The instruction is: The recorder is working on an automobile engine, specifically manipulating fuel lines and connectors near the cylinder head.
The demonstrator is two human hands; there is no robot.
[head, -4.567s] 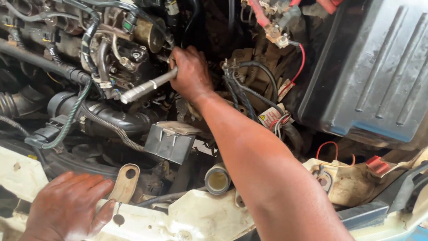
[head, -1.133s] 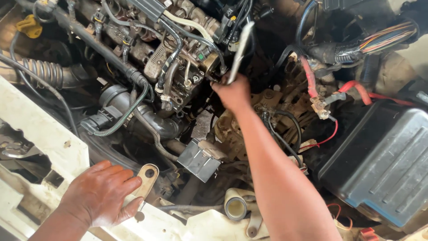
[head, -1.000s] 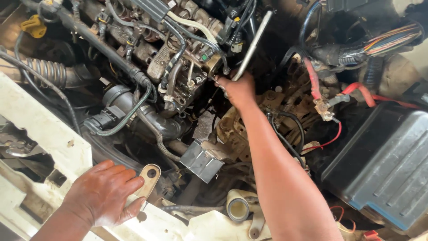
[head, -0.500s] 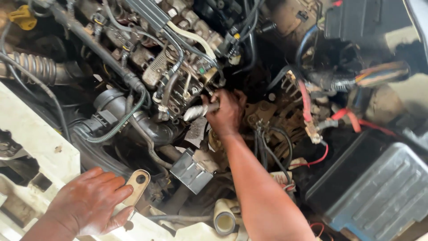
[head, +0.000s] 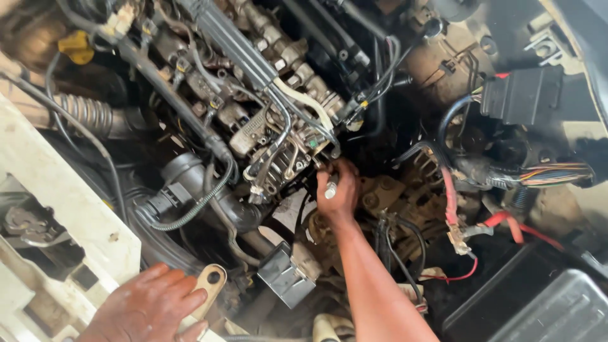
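**Right hand on a metal tool deep in the engine bay, left hand braced at the front edge**

The right hand reaches down into the middle of the open engine bay, its grip clamped on a short silvery metal tool whose pale end shows between the fingers, pointing toward 6 o'clock. The hand sits just below a cluster of grey metal fittings and thin tubes, with the forearm running off toward 5 o'clock.

The left hand lies flat at 7 o'clock in the picture, fingers spread apart and holding nothing, resting on a cream-coloured metal bracket with a round hole at the white painted front panel.

At 10 o'clock from the right hand lies a ribbed black rubber hose; a yellow cap sits farther up at 10 o'clock. At 3 o'clock from the right hand runs a red cable, and a grey ribbed plastic cover fills the corner at 4 o'clock. A black box-shaped connector stands at 7 o'clock, near the forearm.
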